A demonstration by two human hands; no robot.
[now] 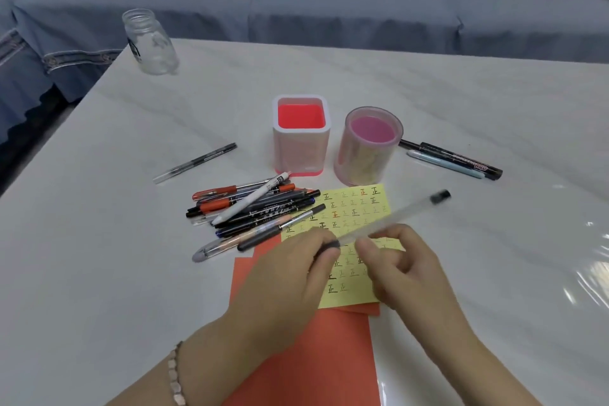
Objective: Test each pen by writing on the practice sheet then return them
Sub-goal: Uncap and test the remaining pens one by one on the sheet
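Viewing remotely, I note the clear pen (395, 219) held slantwise over the yellow practice sheet (356, 208). The left hand (290, 273) pinches its dark near end and the right hand (402, 270) pinches the barrel. A pile of pens (257, 208) overlaps the sheet's left edge, before the square holder (301, 152) and the round holder (362, 161).

The white marbled table (428, 92) has a jar (150, 43) at its far left corner. Near the middle a square holder (301, 142) and a round holder (369, 155) stand side by side, just apart. A lone pen (194, 162) lies to their left. To their right a marker (461, 158) and a blue pen (445, 164) lie together. Nearer, a pile of pens (257, 211) overlaps the left edge of the sheet (359, 208), whose near end rests on red paper (306, 356).
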